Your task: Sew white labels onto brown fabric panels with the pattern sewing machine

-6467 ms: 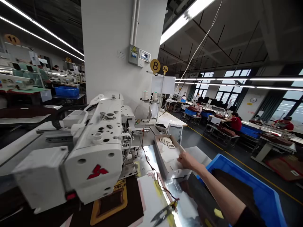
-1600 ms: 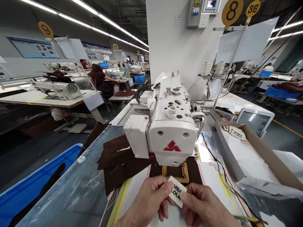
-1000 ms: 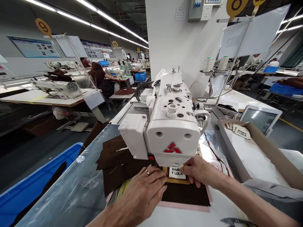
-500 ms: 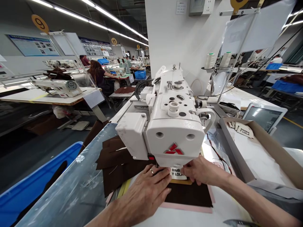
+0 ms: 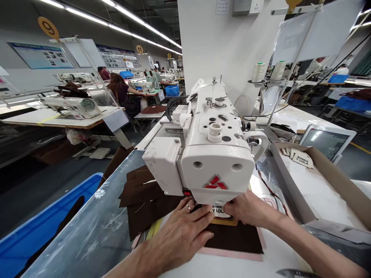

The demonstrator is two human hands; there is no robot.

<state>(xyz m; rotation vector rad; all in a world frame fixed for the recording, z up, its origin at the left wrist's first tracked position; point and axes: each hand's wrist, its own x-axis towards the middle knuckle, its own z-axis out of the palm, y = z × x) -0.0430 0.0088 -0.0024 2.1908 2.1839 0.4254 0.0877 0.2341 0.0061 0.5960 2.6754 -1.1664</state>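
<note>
- Label (image 5: 218,209): a small white rectangular patch with dark block lettering, lying flat inside a tan frame (image 5: 224,222) on a piece of dark brown fabric (image 5: 232,239), directly under the head of the white sewing machine (image 5: 208,154). Only its lower part shows; the rest is hidden by the machine.
- Handling, as a judgement: it looks light, thin and fairly stiff for its size, so it will likely slide on the fabric at a slight touch. Fingertips on its edges or corners seem the sensible hold, kept away from the needle zone above it.
- Left hand (image 5: 182,233): spread out flat, palm down, pressing on the brown fabric with the fingertips reaching the label's left edge. It grips nothing; a ring shows on one finger.
- Right hand (image 5: 249,210): its fingers are curled at the label's right edge, pressing or pinching it in place. Whether they close around it I cannot tell, since the fingertips run under the machine.
- Fabric: soft and limp, with more brown pieces (image 5: 142,193) stacked to the left.
- Cardboard box (image 5: 333,181): at right, holding more labels (image 5: 301,159) of the same kind.
</note>
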